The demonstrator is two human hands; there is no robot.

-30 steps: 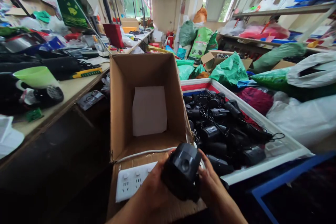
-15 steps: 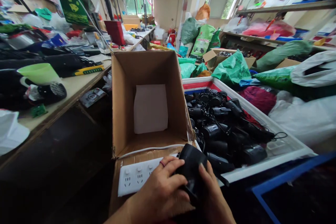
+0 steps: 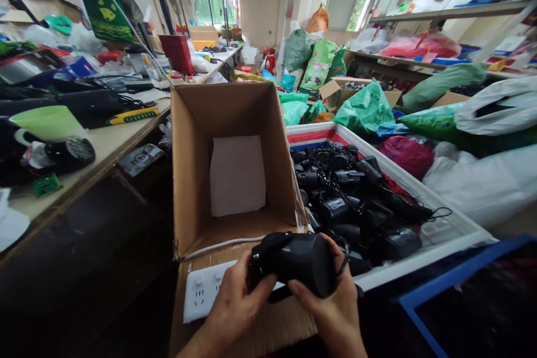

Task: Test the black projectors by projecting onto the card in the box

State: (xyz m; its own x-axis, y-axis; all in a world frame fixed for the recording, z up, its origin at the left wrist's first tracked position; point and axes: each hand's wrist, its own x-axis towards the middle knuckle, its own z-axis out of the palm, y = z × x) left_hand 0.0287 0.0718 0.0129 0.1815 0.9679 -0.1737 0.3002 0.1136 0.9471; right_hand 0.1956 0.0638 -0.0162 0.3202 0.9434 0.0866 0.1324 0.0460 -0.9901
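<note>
Both hands hold a black cylindrical device [image 3: 300, 260] with a short cord loop at its right side; its exact kind I cannot make out. My left hand [image 3: 241, 296] grips its left end, thumb toward me. My right hand [image 3: 335, 296] wraps round the rounded right end, thumb on the near side. Below them lies a white power strip [image 3: 199, 293] on a cardboard surface [image 3: 272, 324]. Just beyond stands an open cardboard box [image 3: 188, 168] with a pale sheet [image 3: 238, 176] inside. To the right, a white-rimmed bin [image 3: 440, 224] holds several similar black devices [image 3: 348, 201] and tangled cords.
At left, a workbench [image 3: 104, 151] carries a green cup [image 3: 48, 123], a yellow-handled tool [image 3: 132, 116] and a small circuit board [image 3: 46, 184]. Green bags [image 3: 364, 106] and a white sack [image 3: 482, 179] crowd behind the bin. A blue frame [image 3: 419, 313] sits at lower right.
The black device has turned from roughly upright to lying sideways. My left hand has shifted from its face to its left end; my right hand now cups the right end.
</note>
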